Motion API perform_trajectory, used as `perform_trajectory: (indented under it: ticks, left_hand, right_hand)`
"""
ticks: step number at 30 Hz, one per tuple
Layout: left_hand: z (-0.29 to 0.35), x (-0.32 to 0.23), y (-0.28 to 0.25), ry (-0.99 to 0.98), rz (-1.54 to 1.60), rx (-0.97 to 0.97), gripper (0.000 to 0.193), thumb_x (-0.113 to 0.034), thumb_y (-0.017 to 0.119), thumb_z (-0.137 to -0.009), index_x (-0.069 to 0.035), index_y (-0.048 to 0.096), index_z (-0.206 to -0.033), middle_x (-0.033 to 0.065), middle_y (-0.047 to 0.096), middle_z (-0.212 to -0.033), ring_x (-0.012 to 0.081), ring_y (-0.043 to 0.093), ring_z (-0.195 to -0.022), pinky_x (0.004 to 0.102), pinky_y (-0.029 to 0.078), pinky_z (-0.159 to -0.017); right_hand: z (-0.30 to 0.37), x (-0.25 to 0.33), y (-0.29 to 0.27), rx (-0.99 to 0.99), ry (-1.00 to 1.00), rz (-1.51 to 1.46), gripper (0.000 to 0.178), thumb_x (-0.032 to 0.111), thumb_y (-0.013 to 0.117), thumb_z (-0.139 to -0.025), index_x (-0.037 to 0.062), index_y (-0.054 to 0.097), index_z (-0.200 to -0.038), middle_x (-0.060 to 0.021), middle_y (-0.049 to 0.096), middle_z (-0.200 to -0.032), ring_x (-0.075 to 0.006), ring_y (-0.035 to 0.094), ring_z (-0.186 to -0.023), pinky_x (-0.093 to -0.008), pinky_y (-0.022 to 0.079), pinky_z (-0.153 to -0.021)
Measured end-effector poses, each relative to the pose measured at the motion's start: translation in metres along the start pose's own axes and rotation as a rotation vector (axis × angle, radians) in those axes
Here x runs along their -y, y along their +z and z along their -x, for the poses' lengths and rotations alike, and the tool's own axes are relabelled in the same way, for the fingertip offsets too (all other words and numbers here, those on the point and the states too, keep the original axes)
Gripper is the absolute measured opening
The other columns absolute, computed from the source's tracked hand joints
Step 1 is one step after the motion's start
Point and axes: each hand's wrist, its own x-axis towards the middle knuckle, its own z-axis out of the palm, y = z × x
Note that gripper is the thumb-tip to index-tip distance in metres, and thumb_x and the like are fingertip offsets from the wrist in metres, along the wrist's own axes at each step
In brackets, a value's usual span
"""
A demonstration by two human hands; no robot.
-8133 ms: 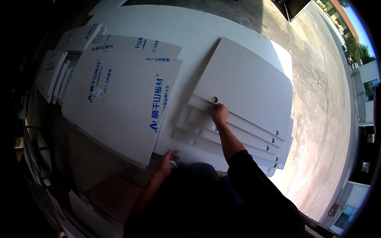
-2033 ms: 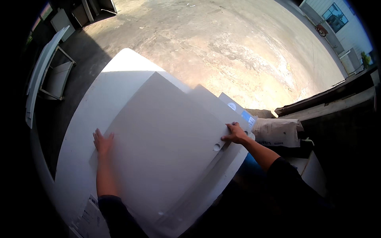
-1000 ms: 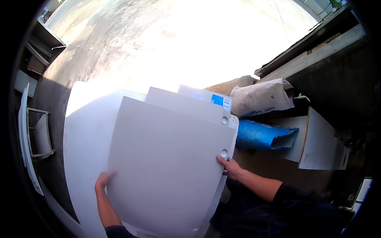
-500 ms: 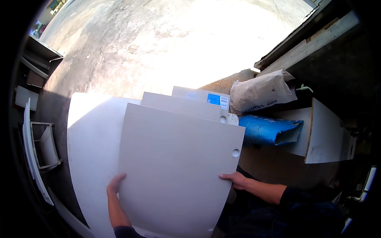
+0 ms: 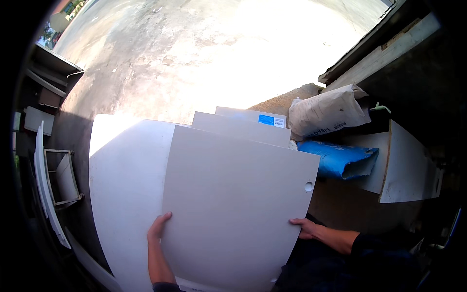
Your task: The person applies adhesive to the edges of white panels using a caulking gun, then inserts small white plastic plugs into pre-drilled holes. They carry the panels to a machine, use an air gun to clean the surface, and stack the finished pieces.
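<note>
White panel (image 5: 233,204) held flat-ish in front of the person, middle of view, over a bigger white sheet (image 5: 121,194) under it; small round hole (image 5: 309,186) near the panel's right edge; panel's lower edge runs off toward the dark clothing at the bottom, exact corner hard to make out; left hand (image 5: 158,228) grasps the panel's left edge, fingers on the rim, thumb and palm mostly hidden behind the board; right hand (image 5: 305,228) grips the right edge low down, fingertips tucked under so only knuckles and wrist show; both forearms come in from the lower edge, right one in a dark sleeve.

Behind the top edge two more white boards (image 5: 241,127) stick out in steps, only their upper strips visible; the far one carries a blue label (image 5: 272,120), too small to read; right of them a pale sack (image 5: 328,112) lies tilted over a blue bag (image 5: 340,160), the bag's left end hidden by the panel; further right a white slab (image 5: 406,168) leans in shadow, lower part lost in dark; sunlit concrete ground (image 5: 219,53) above, blown out bright; far left, white frame pieces (image 5: 56,177) in shade, bent by the lens, cut by the rim.
</note>
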Motion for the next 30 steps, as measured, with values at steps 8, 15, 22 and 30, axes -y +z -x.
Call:
perform_trajectory:
  ticks: [8,15,22,30]
  left_hand:
    - [0.019,-0.019,0.041,-0.076,-0.129,-0.047,0.081,-0.055,0.057,-0.09,0.007,0.046,-0.14,0.0259,0.056,-0.135,0.0356,0.054,-0.124,0.0438,0.041,-0.106]
    - [0.051,0.015,0.064,0.359,-0.246,-0.572,0.07,-0.041,0.061,-0.092,0.006,0.043,-0.14,0.0242,0.054,-0.133,0.0342,0.052,-0.123,0.0453,0.04,-0.104]
    - [0.108,0.353,0.174,-0.445,0.096,-1.5,0.075,-0.05,0.056,-0.094,0.014,0.046,-0.132,0.028,0.053,-0.132,0.0411,0.051,-0.123,0.047,0.039,-0.107]
    - [0.125,0.488,0.311,-0.337,0.754,-0.988,0.06,-0.058,0.054,-0.094,0.0,0.063,-0.101,0.0152,0.067,-0.092,0.0291,0.065,-0.084,0.0402,0.05,-0.075]
  right_hand:
    - [0.024,0.011,-0.025,-0.022,-0.028,-0.052,0.072,0.028,0.07,-0.086,0.0062,0.037,-0.146,-0.0167,0.045,-0.145,-0.0381,0.04,-0.136,-0.0567,0.027,-0.115]
    - [0.035,0.059,-0.013,-0.437,-0.353,0.05,0.08,0.037,0.067,-0.088,0.0063,0.03,-0.151,-0.0151,0.041,-0.148,-0.0323,0.039,-0.137,-0.0531,0.027,-0.114]
    - [0.01,0.278,0.143,-0.503,-1.185,1.369,0.065,0.033,0.057,-0.096,0.0021,0.037,-0.15,-0.0212,0.039,-0.151,-0.0303,0.036,-0.142,-0.0391,0.027,-0.116]
    - [-0.22,0.349,0.148,-0.388,-0.707,1.911,0.085,0.065,0.057,-0.09,-0.0125,0.042,-0.122,-0.0257,0.061,-0.106,-0.0303,0.063,-0.085,-0.042,0.055,-0.075]
